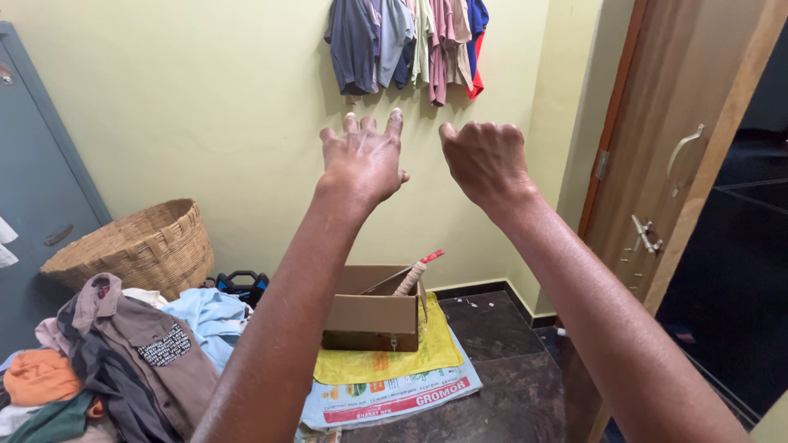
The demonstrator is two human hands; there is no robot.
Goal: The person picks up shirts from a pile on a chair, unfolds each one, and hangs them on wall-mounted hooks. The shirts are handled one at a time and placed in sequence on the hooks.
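Both arms were raised toward the wall (pixel 205 107), backs of the hands facing the camera. The left hand (pixel 363 160) was released, fingers spread and extended upward, holding nothing. The right hand (pixel 484 160) was clenched into a loose fist with fingers curled under; nothing showed in its grasp, though the palm side was hidden.

The nearest things were the hanging shirts (pixel 406 45), a row of garments on the wall in grey, blue, white, pink and red. They lay above and beyond both hands, not touching either. Each garment hung with its long axis vertical; the row itself ran left to right. The lower hems came close over the fingertips of the left hand and the knuckles of the right. The left hand sat under the grey and blue garments, the right under the pink and red ones. Both were about equally near.

Below, well apart from the hands:
- An open cardboard box (pixel 371 316) stood on a yellow sack (pixel 410 361) spread on the floor (pixel 509 385).
- A wicker basket (pixel 135 246) leaned by the wall to the left.
- A pile of clothes (pixel 123 353) lay in front of the basket.
- A wooden door (pixel 681 148) stood at the right.
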